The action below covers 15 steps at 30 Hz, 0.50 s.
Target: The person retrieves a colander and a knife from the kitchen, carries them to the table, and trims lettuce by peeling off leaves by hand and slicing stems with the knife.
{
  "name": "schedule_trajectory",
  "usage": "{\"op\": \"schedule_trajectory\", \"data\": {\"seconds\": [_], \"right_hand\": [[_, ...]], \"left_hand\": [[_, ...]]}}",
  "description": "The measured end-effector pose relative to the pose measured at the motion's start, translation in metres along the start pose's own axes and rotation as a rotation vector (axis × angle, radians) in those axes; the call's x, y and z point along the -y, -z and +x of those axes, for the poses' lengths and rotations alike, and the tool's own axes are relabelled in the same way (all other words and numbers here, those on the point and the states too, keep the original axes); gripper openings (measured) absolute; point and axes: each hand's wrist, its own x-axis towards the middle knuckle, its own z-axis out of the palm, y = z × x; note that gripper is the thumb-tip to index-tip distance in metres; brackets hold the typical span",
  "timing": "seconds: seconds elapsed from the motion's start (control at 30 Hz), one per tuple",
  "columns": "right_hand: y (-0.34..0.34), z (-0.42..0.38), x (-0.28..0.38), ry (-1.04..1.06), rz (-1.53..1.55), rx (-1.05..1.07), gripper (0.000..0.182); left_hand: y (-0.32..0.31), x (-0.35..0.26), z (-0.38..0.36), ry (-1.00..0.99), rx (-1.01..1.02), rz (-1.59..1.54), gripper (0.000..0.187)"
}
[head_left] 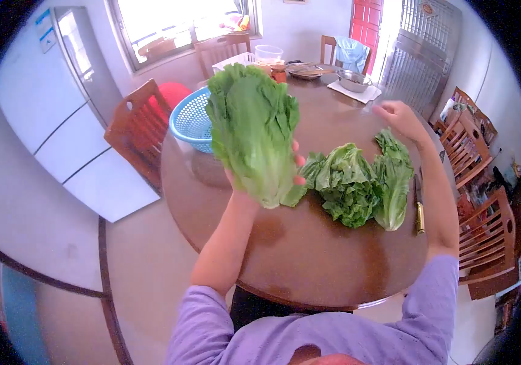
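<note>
In the head view, we hold one large head of green, broad-leaved lettuce (254,131) in our left hand (298,162), raised above the left half of the round, glossy brown table (309,261). Its leafy end points away from us and its pale base points toward us. The left hand grips it from behind and below, with fingertips showing at the right side of the base; the rest of that hand is hidden by the leaves. We extend our right hand (399,118) over the right part of the table, toward its far edge, with the fingers partly curled; we cannot tell whether it holds anything. A dark green, crinkled-leaf lettuce head (348,185) lies right of the table's centre, and a slimmer, paler green lettuce head (392,191) lies just beside it, toward the right edge. Near that edge, we locate the knife with a gold-coloured handle (420,218), its handle end toward us. The light blue, perforated plastic basket (188,125) sits at the left edge, partly behind the raised head. At the far edge, we find a round metal bowl (354,81) on a flat white board (356,93).
</note>
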Motion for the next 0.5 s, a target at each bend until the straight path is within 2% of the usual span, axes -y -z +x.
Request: {"op": "schedule_trajectory", "data": {"seconds": [0.07,0.13,0.2,0.3,0.33,0.4,0.43,0.5], "right_hand": [[-0.013,-0.004,0.056,0.096,0.409,0.082,0.036],[-0.023,-0.012,0.104,0.291,0.567,0.297,0.057],[-0.036,-0.031,0.148,0.348,0.607,0.427,0.073],[-0.071,-0.033,0.167,0.428,0.757,0.418,0.080],[-0.070,-0.037,0.171,0.270,0.903,0.568,0.083],[-0.075,-0.036,0.170,0.171,0.991,0.589,0.083],[-0.076,-0.036,0.170,0.121,1.030,0.599,0.083],[-0.076,-0.038,0.173,0.189,0.943,0.341,0.087]], "left_hand": [[0.004,0.000,-0.002,0.057,0.009,-0.054,0.090],[0.001,0.002,-0.002,0.094,0.018,-0.110,0.083],[-0.005,0.008,0.000,0.102,0.030,-0.166,0.070],[-0.001,0.014,-0.005,0.030,-0.229,-0.018,0.063],[0.000,0.017,-0.006,0.015,-0.322,0.022,0.061],[0.003,0.023,-0.006,0.003,-0.524,0.071,0.058],[0.003,0.021,-0.006,0.010,-0.530,0.228,0.057],[0.005,0.018,-0.005,0.000,-0.581,0.439,0.053]]}}
